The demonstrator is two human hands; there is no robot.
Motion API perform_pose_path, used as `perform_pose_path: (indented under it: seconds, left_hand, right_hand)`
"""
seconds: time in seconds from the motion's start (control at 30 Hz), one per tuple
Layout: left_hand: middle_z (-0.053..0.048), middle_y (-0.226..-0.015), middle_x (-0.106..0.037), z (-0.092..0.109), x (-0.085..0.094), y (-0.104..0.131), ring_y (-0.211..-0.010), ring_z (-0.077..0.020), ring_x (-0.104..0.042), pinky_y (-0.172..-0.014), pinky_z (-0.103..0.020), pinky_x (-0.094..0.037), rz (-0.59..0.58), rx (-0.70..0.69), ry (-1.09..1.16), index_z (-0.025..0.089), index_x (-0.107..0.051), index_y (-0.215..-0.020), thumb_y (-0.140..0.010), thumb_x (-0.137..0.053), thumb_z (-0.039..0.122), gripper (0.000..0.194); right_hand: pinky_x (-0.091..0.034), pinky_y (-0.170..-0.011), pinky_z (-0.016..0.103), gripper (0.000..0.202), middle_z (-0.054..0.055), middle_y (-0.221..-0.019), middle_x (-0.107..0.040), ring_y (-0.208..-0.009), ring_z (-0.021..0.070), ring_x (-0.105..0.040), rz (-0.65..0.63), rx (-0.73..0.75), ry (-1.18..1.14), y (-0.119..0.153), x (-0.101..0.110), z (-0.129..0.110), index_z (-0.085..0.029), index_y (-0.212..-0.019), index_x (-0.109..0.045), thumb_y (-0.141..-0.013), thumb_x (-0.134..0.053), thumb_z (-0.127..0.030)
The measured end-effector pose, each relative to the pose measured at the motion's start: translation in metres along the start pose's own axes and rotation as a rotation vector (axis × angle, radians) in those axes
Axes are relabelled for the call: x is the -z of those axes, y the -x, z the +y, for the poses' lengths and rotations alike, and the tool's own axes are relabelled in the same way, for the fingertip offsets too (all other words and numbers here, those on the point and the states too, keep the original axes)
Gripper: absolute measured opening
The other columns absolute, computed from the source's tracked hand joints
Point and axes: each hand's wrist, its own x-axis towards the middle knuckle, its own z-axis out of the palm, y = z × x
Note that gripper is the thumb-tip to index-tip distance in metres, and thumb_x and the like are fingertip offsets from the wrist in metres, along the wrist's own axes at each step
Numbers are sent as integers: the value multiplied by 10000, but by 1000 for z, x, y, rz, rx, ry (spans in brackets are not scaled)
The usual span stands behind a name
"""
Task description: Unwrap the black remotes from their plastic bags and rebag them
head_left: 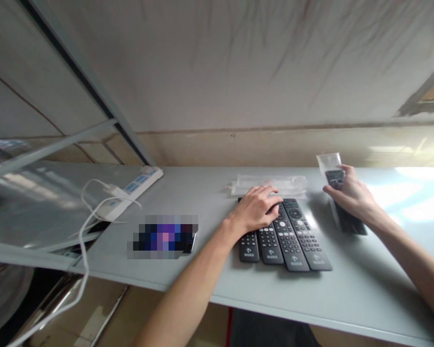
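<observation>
Several black remote controls lie side by side on the grey table, buttons facing up. My left hand rests over the upper part of the row, covering part of the left ones. Its fingers are bent but apart, touching the remotes without a visible grip. On the right, my right hand is closed around a bagged remote, a dark one in a clear plastic sleeve. The sleeve's loose end sticks out above the fingers. Flat clear plastic bags lie behind the row of remotes.
A phone with a blurred screen lies left of my left forearm. Further left are a white power strip and a white cable that hangs over the edge. A metal frame rises there; a wall stands behind.
</observation>
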Motion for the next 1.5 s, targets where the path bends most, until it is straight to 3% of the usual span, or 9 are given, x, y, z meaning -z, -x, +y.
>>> perform_pose_path:
  seconds: [0.1,0.2,0.47,0.67,0.77,0.9,1.07,1.2,1.5]
  left_hand:
    - [-152,-1589,-594,-1,-1,1,-1523,-288,-534,-1310,-492,-425,-92,46,50,181,-640,-1506,-1081,-583,334,455]
    - [-130,-1645,-557,-2,-1,2,-1567,-282,-487,-1341,-505,-372,-146,64,75,220,-587,-1570,-1103,-550,416,508]
    - [-115,-1706,-495,2,8,-1,-1623,-286,-409,-1360,-520,-311,-221,103,77,240,-588,-1579,-1097,-557,426,518]
    - [-97,-1755,-425,-1,5,-1,-1651,-291,-360,-1376,-535,-267,-232,92,71,268,-547,-1612,-1115,-527,482,542]
    - [-104,-1775,-390,-3,3,-1,-1675,-290,-310,-1386,-532,-233,-227,97,54,259,-513,-1634,-1120,-513,528,580]
    - [-73,-1784,-380,-2,4,0,-1696,-265,-259,-1391,-521,-216,-245,91,52,283,-507,-1631,-1119,-511,551,578]
    - [-92,-1738,-459,1,8,-1,-1649,-249,-368,-1375,-480,-271,-252,93,92,235,-501,-1636,-1118,-514,527,596]
    - [-76,-1697,-522,2,8,-1,-1606,-241,-437,-1367,-470,-293,-237,84,107,227,-527,-1612,-1110,-532,497,570]
    - [-107,-1692,-523,4,9,-2,-1635,-240,-390,-1380,-468,-255,-233,95,76,192,-550,-1590,-1114,-536,524,581]
  right_hand:
    - [-599,-916,616,938,328,-1417,-652,-1203,517,-692,-149,104,280,6,1,0,-55,-1711,-279,-951,-605,-499]
    - [-602,-922,643,990,376,-1500,-588,-1215,548,-693,-231,83,430,14,4,-11,-20,-1761,-116,-1000,-522,-505]
    - [-578,-1120,530,1023,241,-1547,-646,-1407,434,-646,-411,330,601,13,26,19,-126,-1780,-196,-918,-661,-421]
    - [-525,-1069,731,1002,391,-1617,-492,-1476,578,-518,-232,343,657,25,17,-14,-81,-1786,-77,-1052,-550,-573]
    - [-431,-1198,724,731,283,-1775,-312,-1651,492,-279,-162,499,589,37,0,-50,-184,-1789,-170,-1137,-390,-434]
    - [-412,-1258,625,683,149,-1828,-261,-1696,368,-215,-171,590,510,43,-23,-65,-309,-1771,-255,-1109,-325,-160]
    - [-491,-1191,601,686,177,-1700,-502,-1569,386,-481,-259,615,520,31,-39,-39,-205,-1761,-307,-1080,-354,-135]
    - [-575,-1050,529,542,180,-1484,-705,-1275,342,-724,-271,678,499,23,-42,-27,-179,-1559,-627,-1066,-405,-139]
    - [-517,-901,483,371,166,-1231,-804,-1057,344,-706,-114,631,435,21,-31,-27,-210,-1120,-849,-1090,-491,-302]
